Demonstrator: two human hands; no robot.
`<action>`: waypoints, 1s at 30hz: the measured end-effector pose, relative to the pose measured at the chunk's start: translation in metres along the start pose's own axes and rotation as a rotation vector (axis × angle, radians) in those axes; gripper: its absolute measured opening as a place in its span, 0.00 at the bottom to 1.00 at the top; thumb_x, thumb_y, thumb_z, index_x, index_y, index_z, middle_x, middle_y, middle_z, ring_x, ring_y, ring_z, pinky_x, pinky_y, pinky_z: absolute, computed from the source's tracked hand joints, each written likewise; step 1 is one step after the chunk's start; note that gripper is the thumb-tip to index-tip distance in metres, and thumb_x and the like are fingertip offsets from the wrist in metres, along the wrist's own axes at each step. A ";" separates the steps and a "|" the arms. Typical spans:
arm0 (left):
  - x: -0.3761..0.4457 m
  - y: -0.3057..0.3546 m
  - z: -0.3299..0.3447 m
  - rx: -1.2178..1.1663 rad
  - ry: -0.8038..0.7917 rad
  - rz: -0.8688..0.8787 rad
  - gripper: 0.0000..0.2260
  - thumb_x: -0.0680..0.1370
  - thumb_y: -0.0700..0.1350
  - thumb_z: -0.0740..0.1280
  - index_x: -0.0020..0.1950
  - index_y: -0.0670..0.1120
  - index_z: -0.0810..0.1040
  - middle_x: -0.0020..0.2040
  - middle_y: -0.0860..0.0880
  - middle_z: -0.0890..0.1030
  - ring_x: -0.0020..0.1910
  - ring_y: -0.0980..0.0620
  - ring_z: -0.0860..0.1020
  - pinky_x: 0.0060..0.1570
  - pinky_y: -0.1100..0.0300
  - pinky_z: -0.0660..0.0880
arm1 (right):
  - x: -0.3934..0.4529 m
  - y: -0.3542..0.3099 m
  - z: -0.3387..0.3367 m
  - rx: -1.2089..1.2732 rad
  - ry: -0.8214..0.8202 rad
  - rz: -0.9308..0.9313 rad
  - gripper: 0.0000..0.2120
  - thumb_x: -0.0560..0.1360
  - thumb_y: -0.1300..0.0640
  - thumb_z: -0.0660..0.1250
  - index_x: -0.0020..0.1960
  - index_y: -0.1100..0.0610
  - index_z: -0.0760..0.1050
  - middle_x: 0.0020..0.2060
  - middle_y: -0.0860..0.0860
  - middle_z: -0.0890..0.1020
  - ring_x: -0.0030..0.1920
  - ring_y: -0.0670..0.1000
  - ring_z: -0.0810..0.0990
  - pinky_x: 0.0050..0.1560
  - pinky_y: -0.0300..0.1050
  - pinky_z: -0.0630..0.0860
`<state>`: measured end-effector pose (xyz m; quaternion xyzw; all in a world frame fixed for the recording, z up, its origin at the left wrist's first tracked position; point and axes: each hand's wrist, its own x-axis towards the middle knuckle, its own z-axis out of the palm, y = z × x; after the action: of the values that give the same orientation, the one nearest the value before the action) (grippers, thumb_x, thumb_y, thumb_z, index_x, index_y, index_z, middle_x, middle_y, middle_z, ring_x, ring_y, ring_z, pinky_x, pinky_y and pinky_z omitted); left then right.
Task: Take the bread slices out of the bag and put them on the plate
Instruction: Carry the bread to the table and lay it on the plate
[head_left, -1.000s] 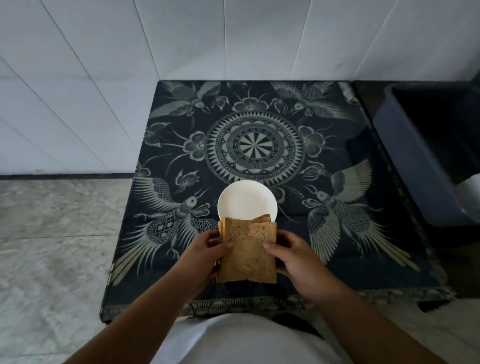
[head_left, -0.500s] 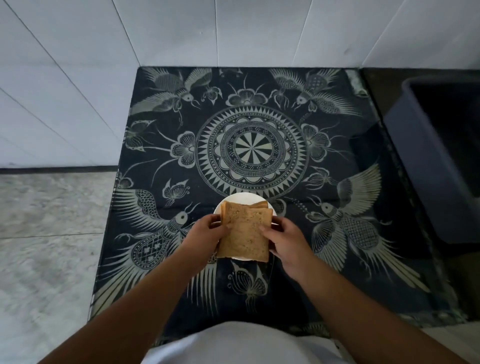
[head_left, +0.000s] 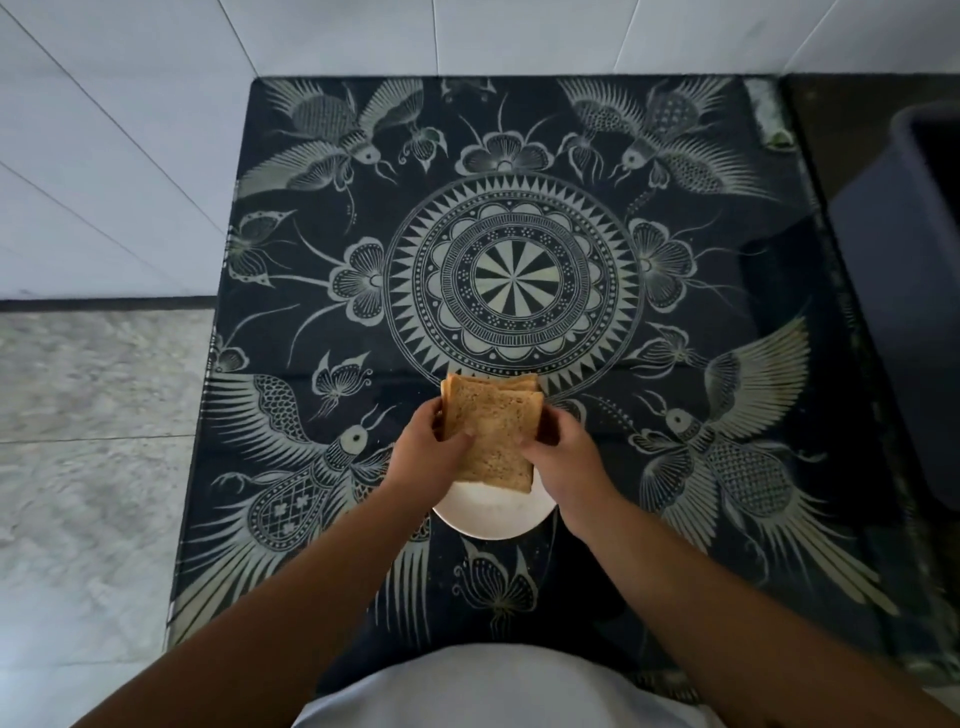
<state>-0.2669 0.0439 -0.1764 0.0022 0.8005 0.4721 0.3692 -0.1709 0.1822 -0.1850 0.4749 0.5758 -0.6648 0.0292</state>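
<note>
A stack of brown bread slices (head_left: 496, 431) is held over a round white plate (head_left: 493, 517) on the dark patterned cloth. My left hand (head_left: 426, 454) grips the stack's left edge, thumb on top. My right hand (head_left: 563, 457) grips its right edge. The stack and my hands hide most of the plate; only its near rim shows. Whether the lowest slice touches the plate cannot be told. No bag can be made out around the slices.
The table carries a dark blue cloth (head_left: 514, 270) printed with birds and a central medallion. A dark grey bin (head_left: 914, 291) stands at the right edge. White tiled wall lies behind and to the left, a marbled floor (head_left: 93, 441) at the left.
Both hands have carried the bread stack forward from the table's near edge to above the plate. The camera has moved closer over the table.
</note>
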 end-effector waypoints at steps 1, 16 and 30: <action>-0.001 -0.001 0.001 0.023 -0.011 0.013 0.21 0.78 0.45 0.68 0.70 0.51 0.69 0.52 0.58 0.78 0.52 0.54 0.79 0.52 0.51 0.79 | -0.002 0.001 -0.001 0.001 -0.012 -0.019 0.24 0.73 0.60 0.74 0.67 0.51 0.72 0.56 0.48 0.82 0.56 0.49 0.81 0.54 0.50 0.80; -0.020 -0.011 0.004 0.040 -0.035 0.051 0.30 0.74 0.47 0.70 0.74 0.49 0.65 0.64 0.47 0.73 0.59 0.50 0.75 0.56 0.54 0.77 | -0.021 0.010 0.006 -0.190 0.056 -0.120 0.28 0.72 0.55 0.73 0.70 0.48 0.70 0.61 0.51 0.76 0.57 0.48 0.77 0.55 0.49 0.79; -0.043 -0.029 0.004 0.090 -0.071 0.130 0.29 0.75 0.46 0.71 0.74 0.50 0.63 0.64 0.55 0.70 0.62 0.57 0.69 0.56 0.63 0.67 | -0.029 0.026 0.002 -0.334 0.094 -0.087 0.33 0.72 0.55 0.71 0.74 0.51 0.64 0.65 0.52 0.67 0.62 0.51 0.72 0.60 0.51 0.74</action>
<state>-0.2231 0.0153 -0.1738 0.0874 0.8054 0.4583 0.3656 -0.1411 0.1566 -0.1848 0.4688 0.6989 -0.5376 0.0519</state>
